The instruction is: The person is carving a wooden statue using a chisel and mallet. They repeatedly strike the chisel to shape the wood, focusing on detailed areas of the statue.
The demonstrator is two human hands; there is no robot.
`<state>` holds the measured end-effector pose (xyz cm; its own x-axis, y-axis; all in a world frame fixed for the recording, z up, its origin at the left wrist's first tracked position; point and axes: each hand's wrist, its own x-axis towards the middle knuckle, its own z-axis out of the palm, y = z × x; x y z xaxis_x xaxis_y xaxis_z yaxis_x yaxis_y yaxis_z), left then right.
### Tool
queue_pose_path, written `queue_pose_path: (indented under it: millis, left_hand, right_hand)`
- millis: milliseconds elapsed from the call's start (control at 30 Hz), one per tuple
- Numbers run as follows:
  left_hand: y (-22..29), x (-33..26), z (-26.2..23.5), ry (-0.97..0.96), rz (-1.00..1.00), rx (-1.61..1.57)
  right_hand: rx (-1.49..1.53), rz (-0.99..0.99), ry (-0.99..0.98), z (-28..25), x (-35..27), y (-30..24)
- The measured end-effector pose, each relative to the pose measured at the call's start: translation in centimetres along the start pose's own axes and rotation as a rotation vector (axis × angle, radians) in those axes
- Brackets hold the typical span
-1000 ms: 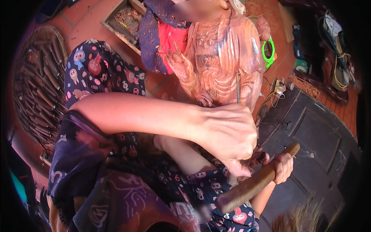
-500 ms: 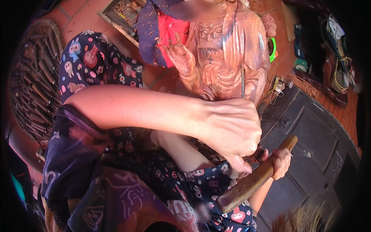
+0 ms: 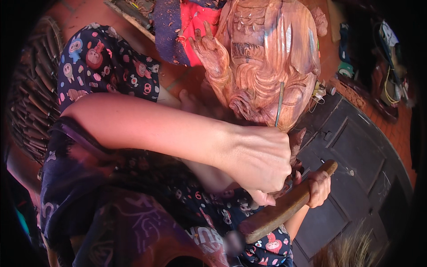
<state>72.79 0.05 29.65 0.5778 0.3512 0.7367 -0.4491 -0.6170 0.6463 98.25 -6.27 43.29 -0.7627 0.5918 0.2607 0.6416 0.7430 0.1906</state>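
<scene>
A slim grey metal chisel [image 3: 279,107] lies over the lower robe folds of a reddish-brown carved wooden statue [image 3: 255,73], inside the statue's edge at about 4 o'clock. The left forearm and shorts crowd the side from 7 to 9 o'clock; a dark panelled board [image 3: 356,167] spreads at 4 o'clock, beyond the statue. Between the left hand [image 3: 262,155] and a brown wooden mallet [image 3: 280,209] at 6 o'clock, the gap is narrow.

The chisel's shaft emerges at 12 o'clock from the left hand, whose fingers are curled into a fist around its hidden lower part. It points to just past 12 o'clock, its long axis nearly upright; whether its tip bites the wood is too small to tell.

The right hand [image 3: 319,189], at 4 o'clock from the left, has its fingers wrapped around the mallet's narrower end. The mallet's long axis runs from 8 to 2 o'clock, thick end at 8, above dark patterned shorts [image 3: 106,60].
</scene>
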Motion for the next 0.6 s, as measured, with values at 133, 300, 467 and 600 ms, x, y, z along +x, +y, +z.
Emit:
queue_pose_path:
  millis: [133,300,467,600]
  left_hand:
    - [-0.3,-0.1,-0.3,0.012,-0.008,-0.040]
    - [-0.1,-0.1,-1.4,-0.025,-0.002,-0.065]
    - [-0.4,-0.8,-1.6,-0.056,0.027,-0.047]
    - [-0.2,-0.7,-2.2,-0.030,0.041,-0.109]
  right_hand:
    - [-0.010,-0.020,-0.008,-0.1,0.2,-0.4]
    - [-0.019,-0.044,-0.008,-0.1,0.7,-0.9]
    - [-0.039,-0.070,-0.009,-0.3,1.1,-1.5]
    - [-0.107,-0.063,-0.055,-1.2,1.8,-2.1]
